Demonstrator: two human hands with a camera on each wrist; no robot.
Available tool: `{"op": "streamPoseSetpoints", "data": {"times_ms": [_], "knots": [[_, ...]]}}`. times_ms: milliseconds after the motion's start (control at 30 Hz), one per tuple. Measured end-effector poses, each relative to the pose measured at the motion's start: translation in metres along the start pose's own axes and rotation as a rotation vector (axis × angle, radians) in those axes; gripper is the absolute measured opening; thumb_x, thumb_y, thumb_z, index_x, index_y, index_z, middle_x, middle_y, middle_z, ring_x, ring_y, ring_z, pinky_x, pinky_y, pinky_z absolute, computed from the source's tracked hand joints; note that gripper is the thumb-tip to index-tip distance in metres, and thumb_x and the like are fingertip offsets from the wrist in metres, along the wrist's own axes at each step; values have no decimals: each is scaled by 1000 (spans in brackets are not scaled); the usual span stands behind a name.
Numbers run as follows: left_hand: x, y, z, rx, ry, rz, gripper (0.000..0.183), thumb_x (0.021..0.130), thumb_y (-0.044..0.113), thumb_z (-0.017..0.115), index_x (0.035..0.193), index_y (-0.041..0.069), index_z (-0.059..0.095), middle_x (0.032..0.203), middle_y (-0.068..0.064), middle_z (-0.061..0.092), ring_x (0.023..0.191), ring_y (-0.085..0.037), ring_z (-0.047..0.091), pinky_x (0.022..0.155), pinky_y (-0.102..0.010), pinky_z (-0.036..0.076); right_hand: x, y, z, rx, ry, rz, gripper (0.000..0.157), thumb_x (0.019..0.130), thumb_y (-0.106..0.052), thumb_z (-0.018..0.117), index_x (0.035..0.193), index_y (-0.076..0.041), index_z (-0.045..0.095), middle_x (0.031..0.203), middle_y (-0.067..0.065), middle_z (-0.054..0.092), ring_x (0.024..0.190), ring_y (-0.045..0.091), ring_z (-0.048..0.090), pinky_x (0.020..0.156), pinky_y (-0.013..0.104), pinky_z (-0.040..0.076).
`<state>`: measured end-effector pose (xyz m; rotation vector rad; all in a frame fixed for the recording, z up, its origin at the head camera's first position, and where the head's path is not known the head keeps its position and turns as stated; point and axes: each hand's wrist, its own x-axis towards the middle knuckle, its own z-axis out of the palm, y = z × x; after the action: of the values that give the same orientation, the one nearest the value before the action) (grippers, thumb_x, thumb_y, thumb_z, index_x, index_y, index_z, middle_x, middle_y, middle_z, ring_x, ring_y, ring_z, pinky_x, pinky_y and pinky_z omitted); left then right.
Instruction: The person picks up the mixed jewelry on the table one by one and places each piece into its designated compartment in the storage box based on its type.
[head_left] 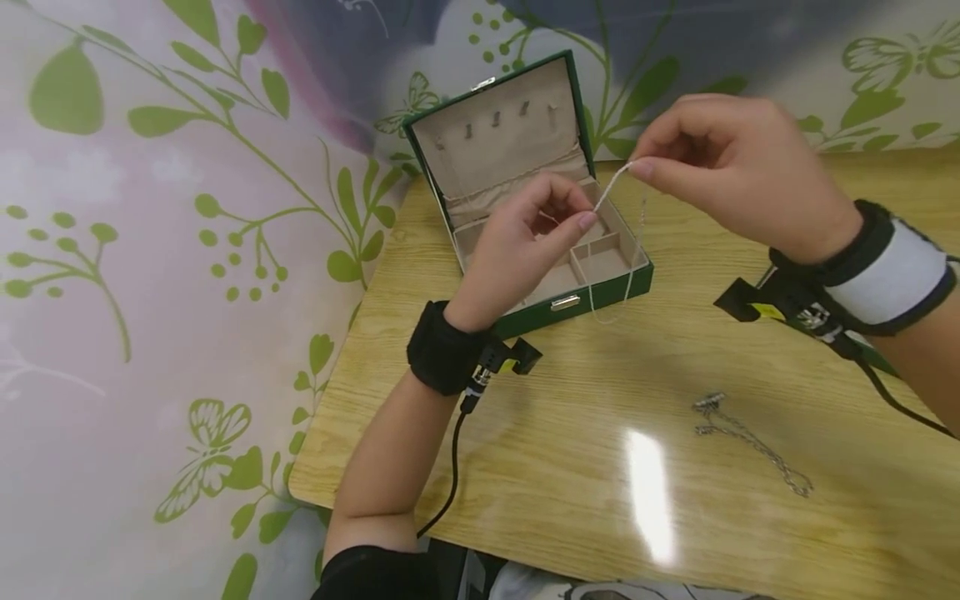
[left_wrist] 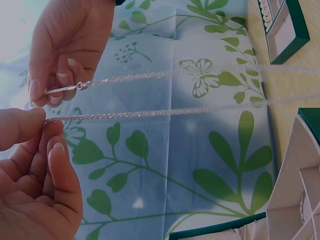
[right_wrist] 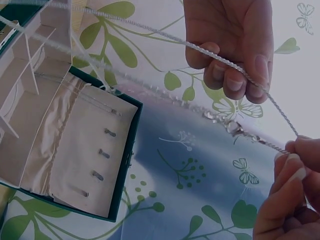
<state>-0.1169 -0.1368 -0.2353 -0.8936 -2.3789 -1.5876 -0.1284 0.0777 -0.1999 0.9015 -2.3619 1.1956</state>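
Note:
My left hand (head_left: pixel 528 242) pinches a thin silver necklace (head_left: pixel 613 185) between thumb and fingertips in the head view. Higher and to its right, my right hand (head_left: pixel 742 167) pinches the same chain, with a short stretch pulled taut between them. The rest of the necklace hangs in a long loop before an open green jewelry box (head_left: pixel 607 297). A small clasp (right_wrist: pixel 234 128) shows on the chain close to the right fingertips in the right wrist view. Both hands are held above the box in the head view.
Another silver chain (head_left: pixel 750 437) lies on the wooden table (head_left: pixel 570 467). Hooks line the box's raised lid (right_wrist: pixel 80 160), and a fine chain (right_wrist: pixel 85 92) hangs from one. A second green box (left_wrist: pixel 292 37) stands nearby. A leaf-patterned wall (head_left: pixel 187 250) borders the table.

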Motion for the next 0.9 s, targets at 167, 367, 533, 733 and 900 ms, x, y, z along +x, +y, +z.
{"op": "streamPoseSetpoints", "data": {"times_ms": [167,367,533,733,900], "knots": [[-2,-3,-2,10,15,-7,9,93,8,58,99,1,58,95,-7,59,81,-12,53,70,-25,44,6,-1,2,-23,-10,-19,7,88,-10,66,91,-5,69,83,-11,58,66,5,50,61,15,38],[-14,-14,-12,22,37,-104,10,94,10,58,100,3,59,97,-7,59,85,-13,54,75,-27,43,14,-4,3,-63,-41,-49,9,89,-12,65,92,-5,69,83,-9,58,69,4,52,64,15,38],[-34,-35,-19,50,116,-239,18,96,14,55,108,1,57,105,-9,57,94,-17,53,81,-28,43,27,-7,5,-72,-65,-97,11,90,-11,63,94,-3,68,84,-5,58,69,4,50,65,17,36],[-60,-72,-22,53,277,-511,40,96,17,54,130,0,41,130,-16,41,118,-24,40,97,-35,38,49,-11,17,-68,-67,-126,13,91,-13,62,95,-2,68,85,2,61,70,1,49,67,18,35],[-72,-104,-16,41,370,-706,63,96,17,54,144,1,17,147,-19,18,138,-27,19,110,-39,25,78,-11,36,-75,-81,-135,18,93,-17,60,97,-2,68,90,7,63,73,1,48,69,19,35]]}}
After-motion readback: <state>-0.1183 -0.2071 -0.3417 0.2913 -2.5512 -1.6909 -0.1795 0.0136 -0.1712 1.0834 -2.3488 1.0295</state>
